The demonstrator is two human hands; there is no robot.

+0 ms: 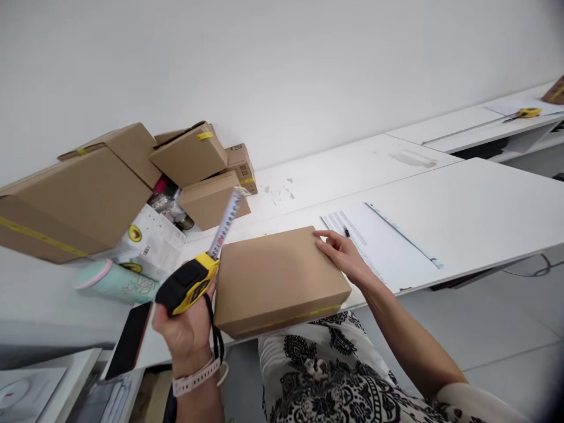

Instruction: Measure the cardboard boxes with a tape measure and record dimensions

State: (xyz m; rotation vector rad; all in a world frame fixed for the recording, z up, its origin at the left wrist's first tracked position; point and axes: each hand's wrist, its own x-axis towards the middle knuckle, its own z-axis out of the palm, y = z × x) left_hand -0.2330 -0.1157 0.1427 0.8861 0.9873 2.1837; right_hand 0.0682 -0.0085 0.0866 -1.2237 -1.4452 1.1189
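Note:
My left hand (187,323) is wrapped round a yellow and black tape measure (189,284), its strap hanging by the wrist. A short length of white blade (226,223) sticks out of it, up and to the right, past the left side of a brown cardboard box (282,273). The box lies at the table's front edge and overhangs it a little, with yellow tape along its near side. At the box's right far corner rests my right hand (339,251), thumb and fingers pinching the edge. The fingers of my left hand are partly hidden behind the tape measure.
Several cardboard boxes (74,202) are stacked at the left by the wall. Near them are a mint tumbler (117,282), a white carton (154,244) and a black phone-like slab (130,339). Printed paper (383,238) with a pen (346,231) lies to the right.

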